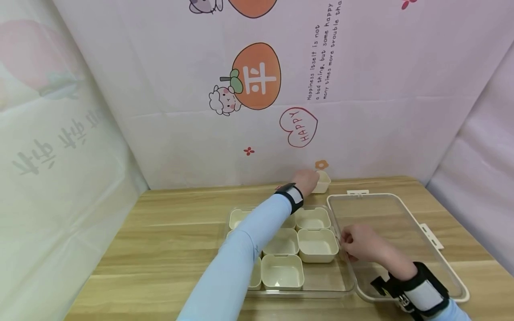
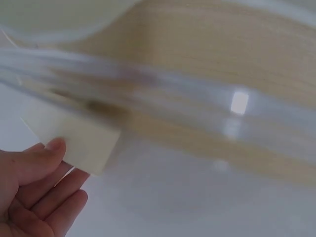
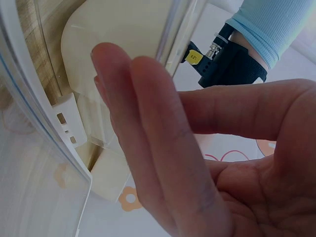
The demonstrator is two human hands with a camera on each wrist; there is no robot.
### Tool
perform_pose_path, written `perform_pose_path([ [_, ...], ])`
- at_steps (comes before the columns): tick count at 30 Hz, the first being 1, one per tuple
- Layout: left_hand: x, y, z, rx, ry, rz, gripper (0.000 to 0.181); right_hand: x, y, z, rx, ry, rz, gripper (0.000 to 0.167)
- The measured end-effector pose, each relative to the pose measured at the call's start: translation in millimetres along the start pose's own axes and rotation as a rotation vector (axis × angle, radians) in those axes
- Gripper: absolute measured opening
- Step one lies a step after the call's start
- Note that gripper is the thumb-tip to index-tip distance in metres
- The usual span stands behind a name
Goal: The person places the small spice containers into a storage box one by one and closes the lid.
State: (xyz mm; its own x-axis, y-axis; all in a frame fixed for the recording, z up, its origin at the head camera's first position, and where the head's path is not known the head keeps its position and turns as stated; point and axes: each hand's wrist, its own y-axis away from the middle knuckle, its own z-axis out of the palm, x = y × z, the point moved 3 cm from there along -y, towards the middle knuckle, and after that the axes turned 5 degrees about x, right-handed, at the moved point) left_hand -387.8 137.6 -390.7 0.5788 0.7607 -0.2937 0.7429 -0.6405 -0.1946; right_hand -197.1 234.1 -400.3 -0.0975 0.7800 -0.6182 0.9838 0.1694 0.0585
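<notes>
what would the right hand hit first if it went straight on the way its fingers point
In the head view, the right hand would likely meet the side of the clear tray first, then a cream cup; depth is unclear.

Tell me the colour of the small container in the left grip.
The container is cream; it shows best in the left wrist view.

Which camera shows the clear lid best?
The head view: it shows the clear lid nearly whole, with the right hand partly in front. The right wrist view catches only part of it, with one white clip; in the left wrist view I can't make it out.
</notes>
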Motion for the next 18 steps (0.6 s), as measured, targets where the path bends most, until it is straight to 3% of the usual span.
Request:
perform_pose_path([
  [7,1.4,2.5,-4.9,0.038,-0.02,-0.01,0.027,2,-1.0,-1,-0.032,-0.016,-0.003,0.004],
  [18,2.3,8.8,-17.6,0.127,-0.009,-0.009,0.027,5,-2.3,-3,-0.071,-0.124,0.037,0.005],
])
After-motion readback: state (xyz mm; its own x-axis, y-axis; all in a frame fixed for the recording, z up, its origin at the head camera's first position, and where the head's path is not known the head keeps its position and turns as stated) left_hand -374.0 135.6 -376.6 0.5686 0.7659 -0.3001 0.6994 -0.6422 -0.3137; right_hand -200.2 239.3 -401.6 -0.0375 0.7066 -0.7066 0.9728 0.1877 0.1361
